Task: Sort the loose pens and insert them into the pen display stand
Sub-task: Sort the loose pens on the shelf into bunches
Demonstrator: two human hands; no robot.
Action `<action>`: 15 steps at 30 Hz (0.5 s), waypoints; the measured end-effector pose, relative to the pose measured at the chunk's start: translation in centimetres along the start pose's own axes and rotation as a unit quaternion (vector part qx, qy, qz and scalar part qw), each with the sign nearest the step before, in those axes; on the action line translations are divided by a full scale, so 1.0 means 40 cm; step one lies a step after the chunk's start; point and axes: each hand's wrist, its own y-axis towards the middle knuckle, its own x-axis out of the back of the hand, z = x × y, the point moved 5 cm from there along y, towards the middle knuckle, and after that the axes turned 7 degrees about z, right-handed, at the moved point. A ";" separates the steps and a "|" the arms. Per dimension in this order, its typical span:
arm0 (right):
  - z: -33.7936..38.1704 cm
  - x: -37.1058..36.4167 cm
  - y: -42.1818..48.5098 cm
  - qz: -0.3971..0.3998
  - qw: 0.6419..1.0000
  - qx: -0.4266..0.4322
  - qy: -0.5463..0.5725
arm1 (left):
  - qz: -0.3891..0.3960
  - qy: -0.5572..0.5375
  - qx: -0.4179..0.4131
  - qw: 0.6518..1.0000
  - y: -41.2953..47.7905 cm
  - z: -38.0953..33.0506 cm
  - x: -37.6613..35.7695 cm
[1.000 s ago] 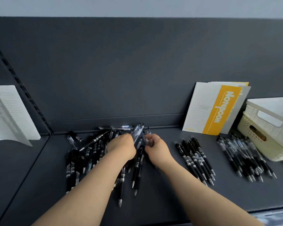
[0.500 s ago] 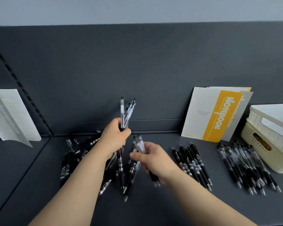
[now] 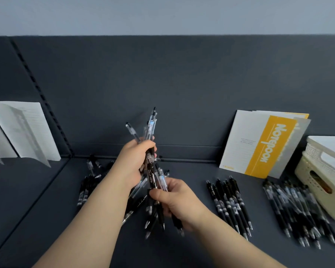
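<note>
My left hand [image 3: 132, 161] grips a bunch of clear-barrelled pens [image 3: 150, 125] upright above the dark shelf, their caps pointing up. Just below it, my right hand [image 3: 174, 200] holds a few pens [image 3: 153, 178], black and clear, with their tips hanging down. Beneath both hands lies a mixed heap of loose pens [image 3: 85, 187]. To the right lie two sorted rows: black pens [image 3: 229, 202] and clear-and-black pens [image 3: 296, 207]. No pen display stand is in view.
A yellow and white notebook [image 3: 259, 144] leans on the back panel at the right. A cream perforated basket [image 3: 325, 171] stands at the far right. An open lined notebook [image 3: 21, 130] stands on the neighbouring shelf at the left.
Both hands have risen from the heap with pens in them. My left hand lifted its bunch upright; my right hand then moved in under it with a few pens. The view tilted upward.
</note>
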 end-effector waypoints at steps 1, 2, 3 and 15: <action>0.000 0.007 -0.009 0.010 1.000 -0.002 0.005 | 0.008 -0.015 0.001 1.000 -0.005 0.000 -0.011; 0.002 0.018 -0.022 0.017 1.000 -0.004 0.009 | 0.014 -0.029 0.005 0.999 -0.009 0.001 -0.023; 0.005 0.032 -0.036 0.021 1.000 -0.008 0.010 | 0.018 -0.042 0.010 0.999 -0.010 0.005 -0.033; 0.034 0.268 -0.238 -0.098 0.995 -0.017 0.019 | 0.151 -0.068 0.100 0.981 -0.134 0.137 -0.254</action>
